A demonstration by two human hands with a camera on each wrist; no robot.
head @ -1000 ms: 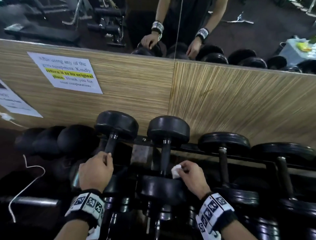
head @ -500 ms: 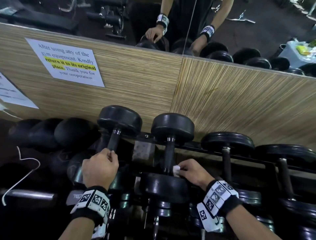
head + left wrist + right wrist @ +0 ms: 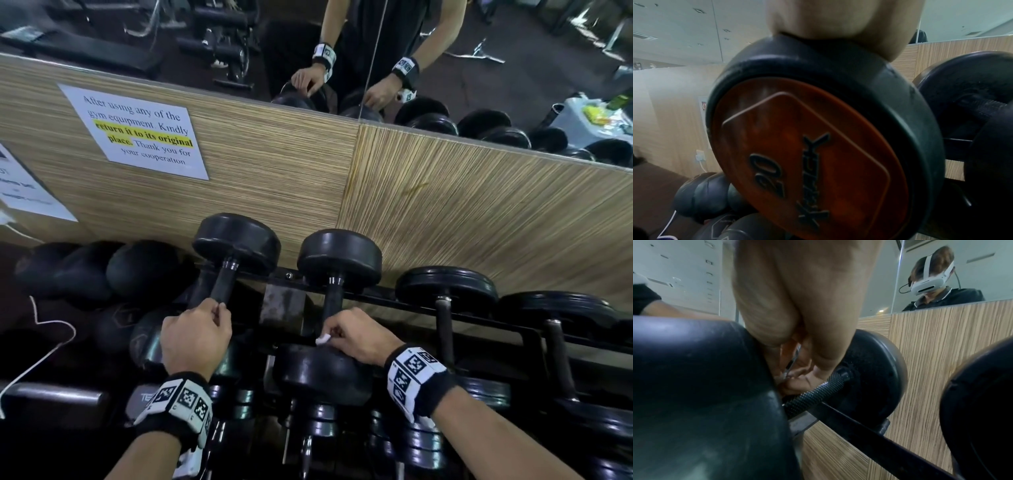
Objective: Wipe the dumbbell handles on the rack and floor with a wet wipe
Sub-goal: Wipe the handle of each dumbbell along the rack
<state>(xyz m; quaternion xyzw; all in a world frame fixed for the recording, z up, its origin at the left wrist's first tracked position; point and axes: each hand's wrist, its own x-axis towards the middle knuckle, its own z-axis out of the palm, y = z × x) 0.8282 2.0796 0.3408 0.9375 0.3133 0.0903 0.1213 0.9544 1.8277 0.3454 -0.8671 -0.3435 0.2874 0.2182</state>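
Note:
In the head view, black dumbbells lie on a rack [image 3: 404,303] against a wood-panelled wall. My left hand [image 3: 219,313] grips the lower part of the handle [image 3: 222,284] of the leftmost dumbbell. In the left wrist view that dumbbell's orange end cap [image 3: 807,154] marked "20" fills the frame. My right hand [image 3: 334,334] is curled over the handle [image 3: 333,301] of the second dumbbell, close to its near head [image 3: 322,373]. A white wet wipe [image 3: 323,339] pokes out under the fingers. The right wrist view shows the knurled handle [image 3: 818,395] under my fingers [image 3: 797,384].
More dumbbells [image 3: 445,291] sit on the rack to the right, with lower tiers below. Round dumbbells [image 3: 144,267] lie on the floor at the left beside a white cable [image 3: 51,342]. A paper notice [image 3: 137,133] hangs on the wall under a mirror.
My right hand has moved from beside the second handle to over it, and the wipe now shows on the handle's left side. The left hand still holds the left handle.

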